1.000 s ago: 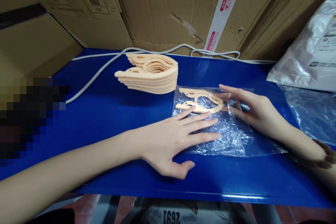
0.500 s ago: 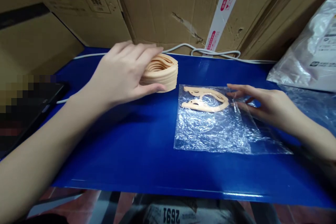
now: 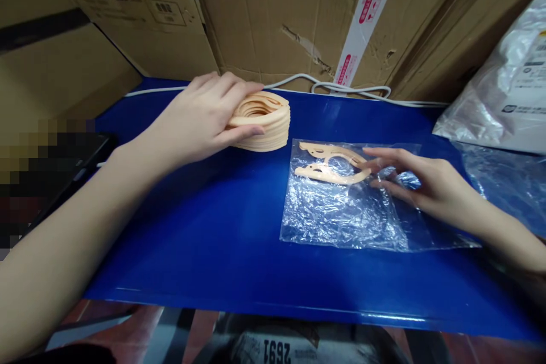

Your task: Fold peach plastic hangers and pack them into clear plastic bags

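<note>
My left hand (image 3: 209, 116) is wrapped round the left side of a stack of beige folding hangers (image 3: 268, 131), its thumb along the near side and its fingers over the back. The stack sits on the blue table. To its right, a single beige folding hanger (image 3: 315, 174) lies flat at the upper part of a clear plastic bag (image 3: 336, 219); I cannot tell whether it is inside the bag or on top. My right hand (image 3: 420, 179) is at the hanger's curved right end, thumb and fingers apart, the fingertips at or just over it.
Cardboard boxes (image 3: 273, 0) stand along the back, with a white cable (image 3: 354, 89) in front of them. More plastic packaging (image 3: 503, 91) lies at the right. A dark flat object (image 3: 81, 162) is at the left, partly blurred out. The table's front edge (image 3: 256, 310) runs near my lap.
My right hand has moved a little left, its fingertips now reaching the hanger's curved end. My left hand stays on the stack, its thumb shifted slightly up the side.
</note>
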`<action>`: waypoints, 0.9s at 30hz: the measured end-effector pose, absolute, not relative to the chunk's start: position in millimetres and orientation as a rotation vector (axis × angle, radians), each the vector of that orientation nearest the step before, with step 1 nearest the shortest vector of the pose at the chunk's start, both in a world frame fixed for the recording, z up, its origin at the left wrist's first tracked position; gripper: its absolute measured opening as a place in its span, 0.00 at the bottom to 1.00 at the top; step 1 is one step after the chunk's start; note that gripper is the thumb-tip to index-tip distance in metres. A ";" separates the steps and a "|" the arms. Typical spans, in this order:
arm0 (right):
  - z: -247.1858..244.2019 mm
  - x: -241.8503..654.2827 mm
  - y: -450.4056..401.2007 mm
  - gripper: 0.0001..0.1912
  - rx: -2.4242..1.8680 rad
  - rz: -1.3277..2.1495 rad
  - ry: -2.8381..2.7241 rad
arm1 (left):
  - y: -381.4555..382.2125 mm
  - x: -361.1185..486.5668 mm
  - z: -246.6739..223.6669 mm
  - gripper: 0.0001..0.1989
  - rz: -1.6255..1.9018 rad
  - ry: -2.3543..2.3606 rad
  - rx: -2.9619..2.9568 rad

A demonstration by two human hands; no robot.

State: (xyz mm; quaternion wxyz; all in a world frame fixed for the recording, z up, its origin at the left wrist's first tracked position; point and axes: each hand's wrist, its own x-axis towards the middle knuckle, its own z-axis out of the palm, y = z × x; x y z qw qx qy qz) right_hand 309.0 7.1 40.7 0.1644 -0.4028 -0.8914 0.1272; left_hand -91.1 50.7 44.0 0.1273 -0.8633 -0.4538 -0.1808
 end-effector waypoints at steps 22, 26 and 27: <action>63.4 262.1 -53.7 0.26 -0.946 0.691 -2.295 | -26.0 -7.1 24.8 0.31 -0.952 -0.379 -2.654; 59.9 258.8 -51.8 0.24 -1.047 0.982 -2.106 | -26.9 -7.3 23.3 0.34 -0.936 -0.429 -2.618; 59.7 260.5 -48.9 0.24 -1.067 1.009 -2.063 | -25.8 -8.5 22.7 0.36 -0.913 -0.464 -2.610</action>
